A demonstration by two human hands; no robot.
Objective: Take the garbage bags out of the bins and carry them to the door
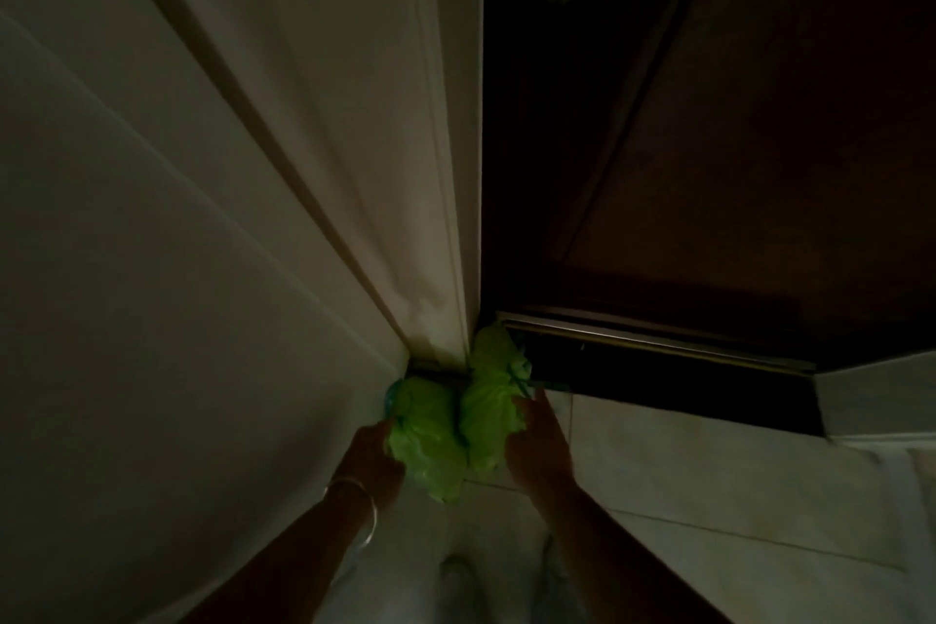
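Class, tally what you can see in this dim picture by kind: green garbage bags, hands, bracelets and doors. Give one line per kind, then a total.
Green garbage bags: 2, side by side on the floor
Hands: 2, left hand and right hand
Bracelets: 2, on the left wrist
Doors: 1, dark wood
Total: 7

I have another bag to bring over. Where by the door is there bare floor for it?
Bare tile lies right of the right hand, along the dark door. The corner by the white wall is crowded with green bags, the left hand on them.

The person's forearms are bare, with thin metallic bangles (362, 504) circling the left wrist, and pale shoes (458, 573) show below.
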